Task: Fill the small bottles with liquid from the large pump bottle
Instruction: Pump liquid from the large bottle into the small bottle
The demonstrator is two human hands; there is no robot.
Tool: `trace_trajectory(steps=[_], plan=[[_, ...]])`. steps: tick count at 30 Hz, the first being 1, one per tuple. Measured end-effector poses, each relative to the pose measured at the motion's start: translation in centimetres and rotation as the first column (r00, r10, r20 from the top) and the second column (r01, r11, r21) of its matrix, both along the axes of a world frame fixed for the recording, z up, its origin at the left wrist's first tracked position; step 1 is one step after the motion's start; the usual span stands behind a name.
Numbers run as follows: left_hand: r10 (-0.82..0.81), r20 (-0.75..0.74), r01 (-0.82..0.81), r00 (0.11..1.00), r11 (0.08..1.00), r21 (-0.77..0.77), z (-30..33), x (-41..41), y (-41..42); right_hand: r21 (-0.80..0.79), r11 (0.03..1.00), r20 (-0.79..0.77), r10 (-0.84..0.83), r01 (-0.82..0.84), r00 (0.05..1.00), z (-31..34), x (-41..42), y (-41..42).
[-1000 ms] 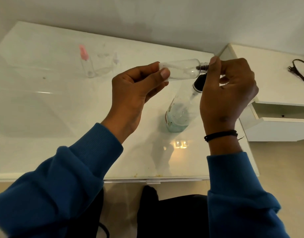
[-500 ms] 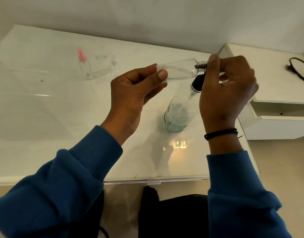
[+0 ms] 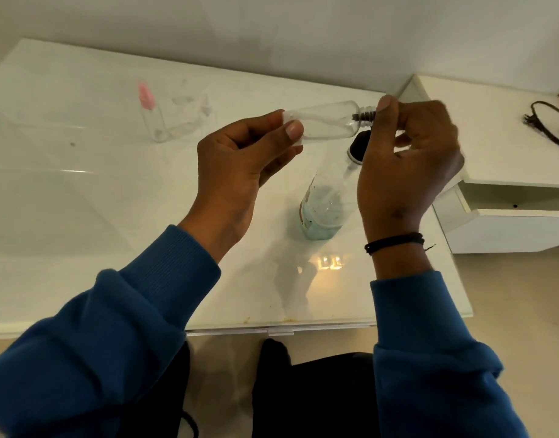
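My left hand (image 3: 240, 165) holds a small clear bottle (image 3: 328, 123) by its base, lying sideways above the white table (image 3: 82, 191). My right hand (image 3: 404, 165) pinches something at the bottle's threaded neck; the cap itself is hidden by my fingers. The large pump bottle (image 3: 322, 210), clear with a little blue-green liquid at the bottom and a dark top, stands on the table just below my hands. Further back to the left stands a small clear bottle with a pink cap (image 3: 151, 115), and a second clear bottle (image 3: 189, 118) lies beside it.
A white side cabinet (image 3: 499, 159) with an open drawer stands to the right of the table. A black cable (image 3: 546, 121) lies on top of it. The wall runs close behind the table.
Both hands and the small bottle stay in nearly the same place. My right fingers have shifted slightly at the bottle's neck.
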State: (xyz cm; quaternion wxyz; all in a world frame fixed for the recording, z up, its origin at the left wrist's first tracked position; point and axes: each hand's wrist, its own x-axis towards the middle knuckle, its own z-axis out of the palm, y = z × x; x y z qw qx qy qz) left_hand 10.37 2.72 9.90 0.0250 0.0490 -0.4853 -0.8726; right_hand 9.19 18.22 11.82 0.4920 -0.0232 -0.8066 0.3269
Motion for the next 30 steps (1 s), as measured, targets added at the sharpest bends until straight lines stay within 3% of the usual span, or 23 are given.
trace_trajectory(steps=[30], plan=[[-0.087, 0.038, 0.085, 0.995, 0.994, 0.066, -0.14, 0.12, -0.02, -0.010, 1.000, 0.002, -0.005, 0.005, 1.000, -0.12, -0.21, 0.45]])
